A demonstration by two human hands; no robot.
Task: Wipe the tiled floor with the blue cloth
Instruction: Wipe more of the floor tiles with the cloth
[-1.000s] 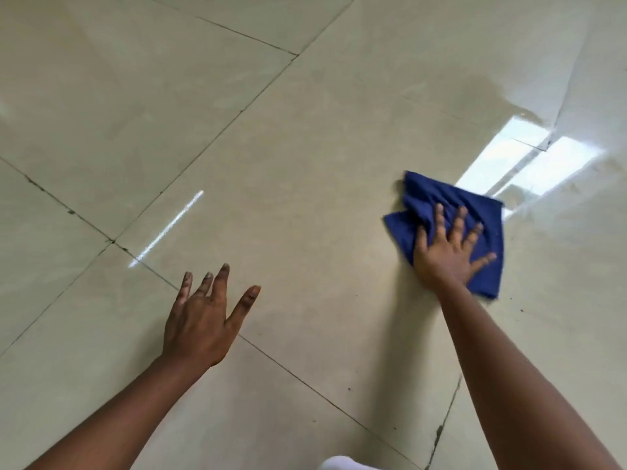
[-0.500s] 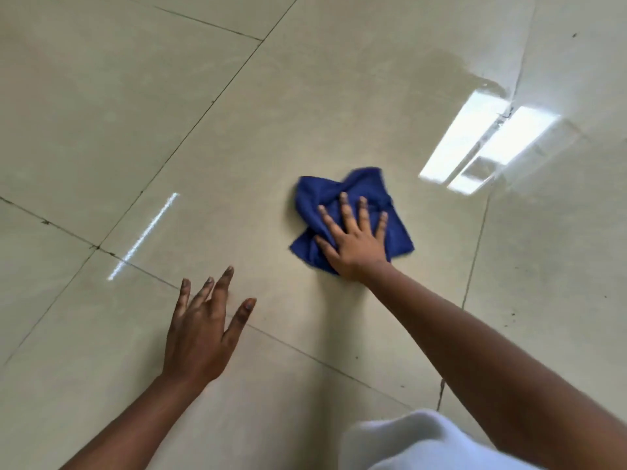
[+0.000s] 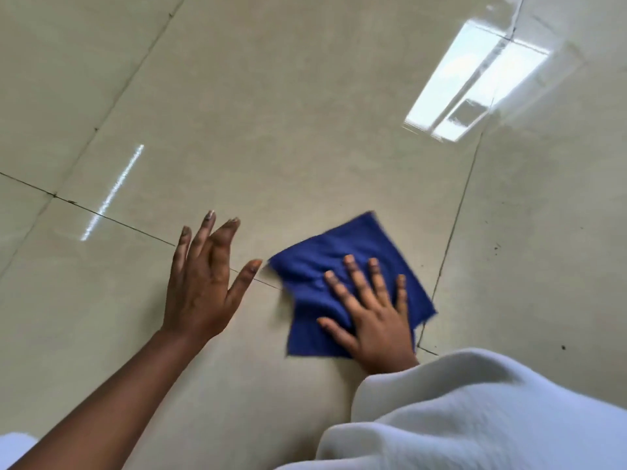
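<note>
Head view, item: crumpled blue square cloth (image 3: 342, 266) on glossy beige tiled floor (image 3: 271, 113), pinned under my right hand (image 3: 376, 320), fingers splayed flat. Left hand (image 3: 200, 286) braces, unclenched. Advice: keep my palm pressure even, strokes overlapping.

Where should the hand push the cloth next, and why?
Probably out to the right. The right hand lies flat on the cloth, close to the left hand, and dark specks dot the floor past the seam there.

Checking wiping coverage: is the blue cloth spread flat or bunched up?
Mostly spread flat: blue cloth shows squarish corners, slight wrinkles, under right hand.
</note>
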